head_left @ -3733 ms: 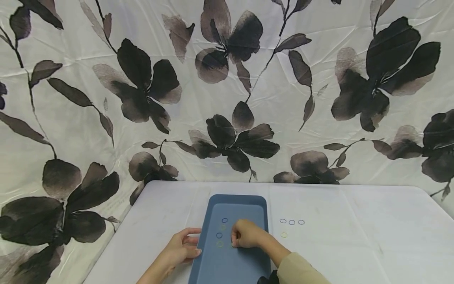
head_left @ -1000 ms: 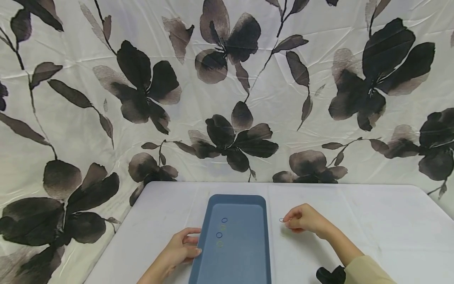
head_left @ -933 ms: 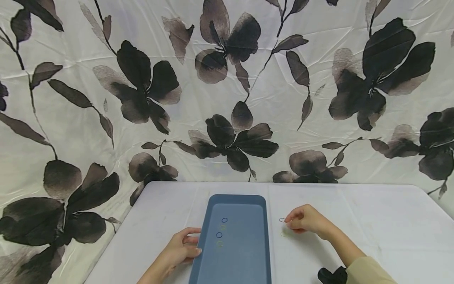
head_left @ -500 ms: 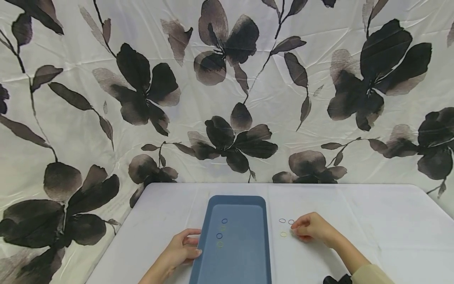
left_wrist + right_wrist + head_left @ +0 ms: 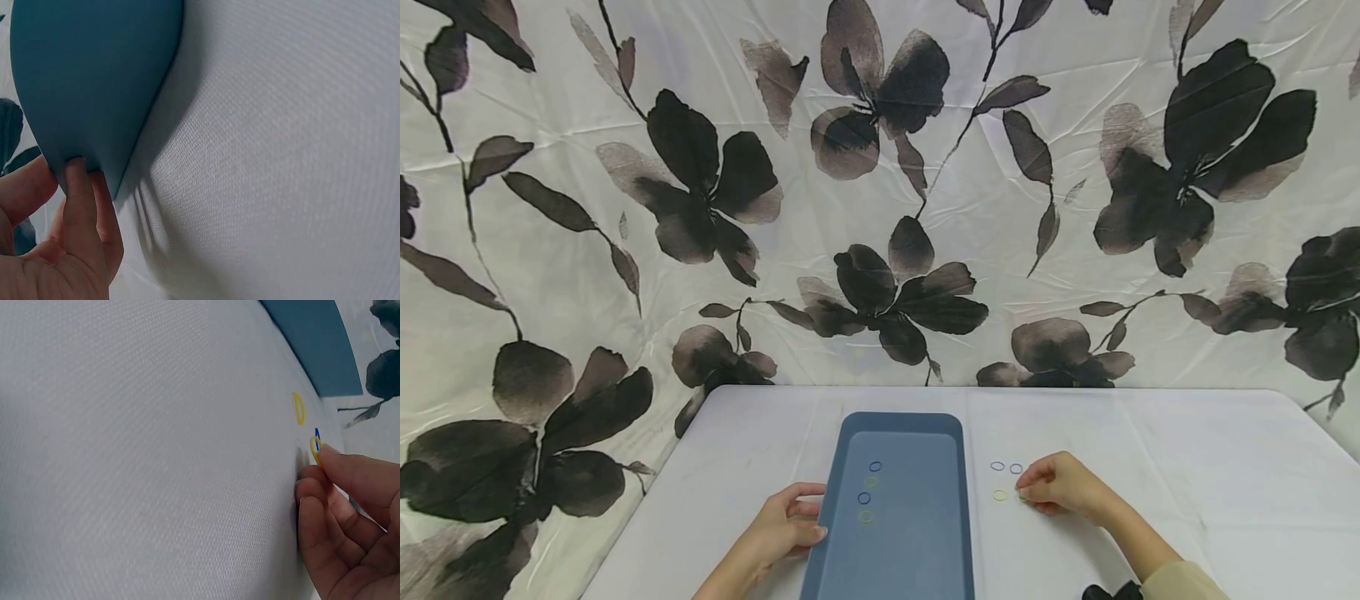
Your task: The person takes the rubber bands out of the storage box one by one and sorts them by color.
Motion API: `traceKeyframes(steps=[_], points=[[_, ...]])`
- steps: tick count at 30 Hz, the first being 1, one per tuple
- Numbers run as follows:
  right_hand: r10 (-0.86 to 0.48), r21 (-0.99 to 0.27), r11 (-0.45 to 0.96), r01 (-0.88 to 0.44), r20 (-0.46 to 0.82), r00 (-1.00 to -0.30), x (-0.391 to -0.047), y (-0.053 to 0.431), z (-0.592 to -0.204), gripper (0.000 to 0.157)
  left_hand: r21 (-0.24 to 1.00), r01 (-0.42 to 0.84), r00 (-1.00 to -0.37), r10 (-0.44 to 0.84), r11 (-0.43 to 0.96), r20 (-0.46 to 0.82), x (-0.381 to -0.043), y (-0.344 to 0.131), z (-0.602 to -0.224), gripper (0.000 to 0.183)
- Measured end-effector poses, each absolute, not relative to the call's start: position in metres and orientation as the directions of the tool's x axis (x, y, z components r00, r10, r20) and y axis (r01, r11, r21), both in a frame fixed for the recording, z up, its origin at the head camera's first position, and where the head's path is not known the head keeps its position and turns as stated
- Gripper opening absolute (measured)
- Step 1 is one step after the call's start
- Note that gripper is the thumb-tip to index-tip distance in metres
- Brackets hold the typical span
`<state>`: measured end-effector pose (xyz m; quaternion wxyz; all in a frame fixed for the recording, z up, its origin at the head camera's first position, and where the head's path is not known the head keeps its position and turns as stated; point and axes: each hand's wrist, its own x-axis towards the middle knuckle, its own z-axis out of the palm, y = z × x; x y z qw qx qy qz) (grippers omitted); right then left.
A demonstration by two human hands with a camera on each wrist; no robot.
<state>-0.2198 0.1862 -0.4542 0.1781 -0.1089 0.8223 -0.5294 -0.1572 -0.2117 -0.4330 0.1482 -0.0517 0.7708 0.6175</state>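
Observation:
My left hand holds the left rim of the blue tray between thumb and fingers; the left wrist view shows the fingertips at its edge. Inside the tray lie two dark blue rings, the upper ring and the lower ring, alternating with two faint yellow rings, the upper one and the lower one. My right hand, right of the tray, pinches a small yellow ring close over the table. Another yellow ring lies just left of its fingertips.
Two blue rings, a left ring and a right ring, lie on the white table behind the right fingertips. A floral cloth hangs behind the table. Something black shows below the right forearm.
My right hand has moved from the tray to the table on the right, and the yellow ring formerly under its fingers in the tray is gone from there. The left hand stays at the rim.

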Motion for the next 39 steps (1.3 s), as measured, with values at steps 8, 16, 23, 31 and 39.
traceKeyframes(steps=[8,16,23,31,39], points=[[-0.376,-0.897,0.441,-0.023,-0.161,-0.913,-0.220,0.183,-0.454,0.012,0.934,-0.262,-0.950,0.107,0.245,-0.295,-0.157,-0.211,-0.433,0.063],[-0.391,-0.875,0.481,-0.059,-0.154,-0.907,-0.224,0.181,-0.447,0.008,0.934,-0.257,-0.950,0.110,0.246,-0.291,-0.159,-0.211,-0.431,0.063],[-0.389,-0.877,0.478,-0.044,-0.166,-0.906,-0.227,0.181,-0.444,0.007,0.933,-0.256,-0.950,0.111,0.253,-0.291,-0.158,-0.213,-0.430,0.063],[-0.376,-0.891,0.453,-0.034,-0.157,-0.913,-0.231,0.178,-0.435,0.011,0.930,-0.259,-0.949,0.108,0.263,-0.295,-0.158,-0.213,-0.431,0.062],[-0.385,-0.890,0.453,-0.043,-0.152,-0.910,-0.239,0.164,-0.421,0.012,0.935,-0.255,-0.950,0.115,0.248,-0.290,-0.157,-0.213,-0.432,0.063]])
